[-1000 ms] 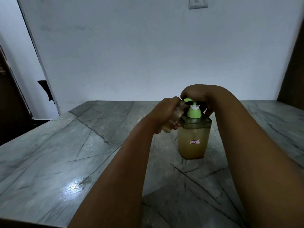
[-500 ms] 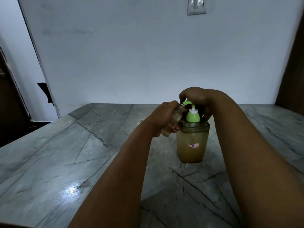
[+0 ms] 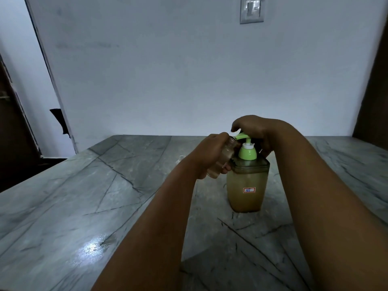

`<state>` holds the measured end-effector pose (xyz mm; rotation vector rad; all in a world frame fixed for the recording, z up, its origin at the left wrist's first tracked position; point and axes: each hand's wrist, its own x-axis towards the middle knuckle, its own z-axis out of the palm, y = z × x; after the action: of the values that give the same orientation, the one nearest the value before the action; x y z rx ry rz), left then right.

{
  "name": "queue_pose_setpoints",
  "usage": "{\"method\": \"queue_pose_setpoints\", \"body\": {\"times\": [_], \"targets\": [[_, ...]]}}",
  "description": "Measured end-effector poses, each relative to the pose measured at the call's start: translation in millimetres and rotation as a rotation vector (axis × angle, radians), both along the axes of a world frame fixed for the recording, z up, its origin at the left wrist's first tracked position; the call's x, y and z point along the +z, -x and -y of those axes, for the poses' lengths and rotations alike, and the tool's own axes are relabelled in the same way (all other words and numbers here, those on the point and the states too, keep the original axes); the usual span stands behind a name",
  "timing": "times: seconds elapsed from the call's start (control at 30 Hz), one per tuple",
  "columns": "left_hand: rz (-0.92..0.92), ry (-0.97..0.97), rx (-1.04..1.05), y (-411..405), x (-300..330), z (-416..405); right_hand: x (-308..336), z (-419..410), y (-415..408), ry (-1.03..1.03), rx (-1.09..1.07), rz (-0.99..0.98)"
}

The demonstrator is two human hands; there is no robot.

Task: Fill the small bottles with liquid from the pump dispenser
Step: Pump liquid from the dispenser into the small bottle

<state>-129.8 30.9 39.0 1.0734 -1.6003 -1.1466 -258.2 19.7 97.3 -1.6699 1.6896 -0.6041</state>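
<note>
Left hand [image 3: 206,155] grips a small clear bottle [image 3: 223,158], tilted with its mouth under the green pump nozzle [image 3: 241,135]. Right hand [image 3: 255,131] curls over the pump head of the square dispenser [image 3: 247,185], labelled 35, which stands on the grey marble table [image 3: 84,196], right of centre.

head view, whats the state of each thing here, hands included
pump dispenser: upright on the table, mostly full of yellowish liquid
pump head: raised, right hand resting on it
small bottle: uncapped, tilted, mouth at the spout, gripped by left hand
wall switch: position unclear
</note>
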Motion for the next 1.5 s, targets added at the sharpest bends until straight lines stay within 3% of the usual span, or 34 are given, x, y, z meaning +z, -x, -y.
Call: {"method": "queue_pose_setpoints", "body": {"times": [0.1,0.27,0.5,0.77,1.23,1.5], "targets": [[0.011,0.004,0.003,0,1,-1,0,2,2,-0.054,-0.01,0.076],[0.02,0.006,0.01,1,1,0,-1,1,-2,0.064,0.013,-0.03],[0.004,0.006,0.003,1,0,-1,-5,-1,-5,0.058,0.005,-0.127],[-0.011,0.006,0.003,2,0,0,-3,1,-1,-0.012,-0.008,0.091],[0.016,0.029,0.024,2,-4,4,-8,10,-1,0.037,-0.005,-0.092],[-0.027,0.01,-0.016,-1,-6,5,-3,9,3,0.074,0.033,0.017]]}}
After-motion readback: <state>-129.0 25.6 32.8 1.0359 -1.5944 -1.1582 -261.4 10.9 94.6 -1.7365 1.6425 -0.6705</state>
